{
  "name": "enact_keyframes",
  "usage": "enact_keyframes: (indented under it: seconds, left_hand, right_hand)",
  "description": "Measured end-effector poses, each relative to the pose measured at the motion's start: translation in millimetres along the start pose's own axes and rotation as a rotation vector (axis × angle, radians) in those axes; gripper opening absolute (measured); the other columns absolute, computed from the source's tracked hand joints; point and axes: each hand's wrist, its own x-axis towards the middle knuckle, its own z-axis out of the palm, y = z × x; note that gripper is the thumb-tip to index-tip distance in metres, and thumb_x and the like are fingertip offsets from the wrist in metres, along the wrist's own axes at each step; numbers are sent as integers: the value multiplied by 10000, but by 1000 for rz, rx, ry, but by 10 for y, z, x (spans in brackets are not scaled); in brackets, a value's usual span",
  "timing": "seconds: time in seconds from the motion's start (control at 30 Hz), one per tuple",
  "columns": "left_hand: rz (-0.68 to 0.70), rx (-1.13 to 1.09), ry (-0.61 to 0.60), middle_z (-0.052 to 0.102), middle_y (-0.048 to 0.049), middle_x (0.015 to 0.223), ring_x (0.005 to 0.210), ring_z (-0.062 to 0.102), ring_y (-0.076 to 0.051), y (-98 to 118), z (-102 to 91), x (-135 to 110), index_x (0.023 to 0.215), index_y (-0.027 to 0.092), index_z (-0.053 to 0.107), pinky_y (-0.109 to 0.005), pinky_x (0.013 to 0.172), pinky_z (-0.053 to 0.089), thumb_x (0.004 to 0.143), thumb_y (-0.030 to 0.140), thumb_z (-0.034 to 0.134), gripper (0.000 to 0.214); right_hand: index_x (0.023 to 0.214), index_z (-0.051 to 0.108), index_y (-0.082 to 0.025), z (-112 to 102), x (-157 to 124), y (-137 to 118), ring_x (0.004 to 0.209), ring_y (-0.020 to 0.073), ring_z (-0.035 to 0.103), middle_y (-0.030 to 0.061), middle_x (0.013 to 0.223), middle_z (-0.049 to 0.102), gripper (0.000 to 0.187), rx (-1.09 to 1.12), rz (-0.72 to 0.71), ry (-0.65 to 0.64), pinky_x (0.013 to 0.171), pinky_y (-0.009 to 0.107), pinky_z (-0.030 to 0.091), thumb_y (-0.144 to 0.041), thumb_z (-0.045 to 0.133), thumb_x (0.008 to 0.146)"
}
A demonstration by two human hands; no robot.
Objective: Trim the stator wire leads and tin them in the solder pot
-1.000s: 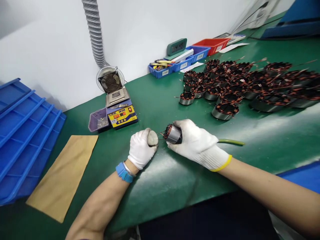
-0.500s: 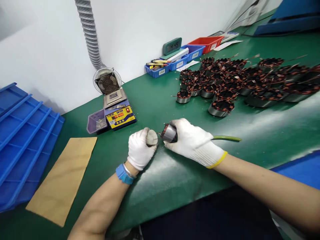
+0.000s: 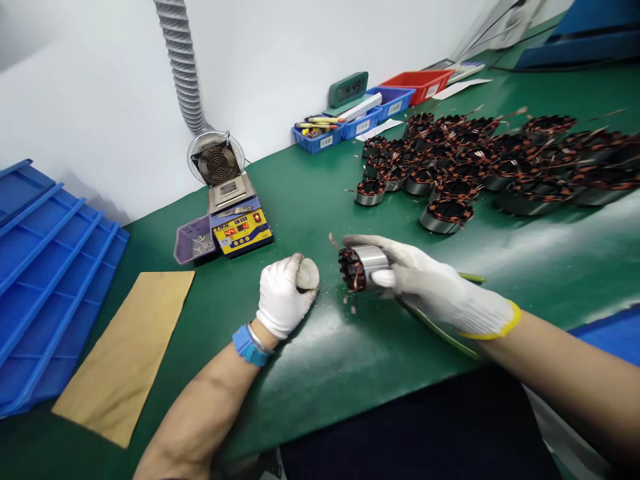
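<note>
My left hand [image 3: 281,297], in a white glove, is closed around a small round whitish cup [image 3: 308,274] just above the table. My right hand [image 3: 430,280], gloved too with a yellow cuff edge, grips a motor stator [image 3: 374,260] by its silver outer ring. The stator lies on its side in the air, its copper-wound face turned toward the cup. A gap separates the two. A green tube [image 3: 443,331] passes beneath my right hand. Many similar stators [image 3: 447,215] stand grouped at the back right.
A yellow-fronted solder pot [image 3: 243,230] with a fan hood stands at the back left, beside a purple tray [image 3: 195,243]. Cardboard [image 3: 125,353] and a blue ribbed crate [image 3: 55,287] lie at left. Small blue bins [image 3: 320,142] and a clock [image 3: 349,90] line the wall.
My right hand has drawn the stator rightward, away from the cup, and its wound face now shows more. The wire ends no longer reach the cup. My left hand stays nearly in place.
</note>
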Motion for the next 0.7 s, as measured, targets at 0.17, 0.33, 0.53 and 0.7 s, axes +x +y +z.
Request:
enact_keyframes:
  seconds: [0.17,0.33,0.53,0.7]
  left_hand:
    - [70,-40,-1,720,-148,1101,963,704,-279,24,-43,32,1263,157,543,-435,848,567,810,302,702,502]
    - [124,-70,11,717,-150,1118,996,701,-272,36,-73,43,1262,159,549,-437,896,558,853,289,667,445]
    - [183,-111,-6,723,-151,1129,1027,700,-269,41,-85,73,1244,156,554,-442,915,552,898,296,628,380]
    - [241,-89,23,740,-135,1064,954,717,-249,46,-112,133,1203,159,556,-405,853,570,918,303,612,324]
  right_hand:
    - [1003,628,-196,157,41,14,394,113,407,21,605,610,438,330,411,37,349,214,234,-563,566,772]
    - [748,567,-201,241,70,33,340,82,377,35,497,594,446,427,574,-5,324,165,233,-629,506,858]
    - [767,567,-185,276,86,-22,291,79,399,68,475,606,490,457,692,19,288,147,263,-615,417,948]
    - [828,541,-198,309,117,-128,279,98,428,10,447,539,394,470,751,175,262,153,265,-558,459,966]
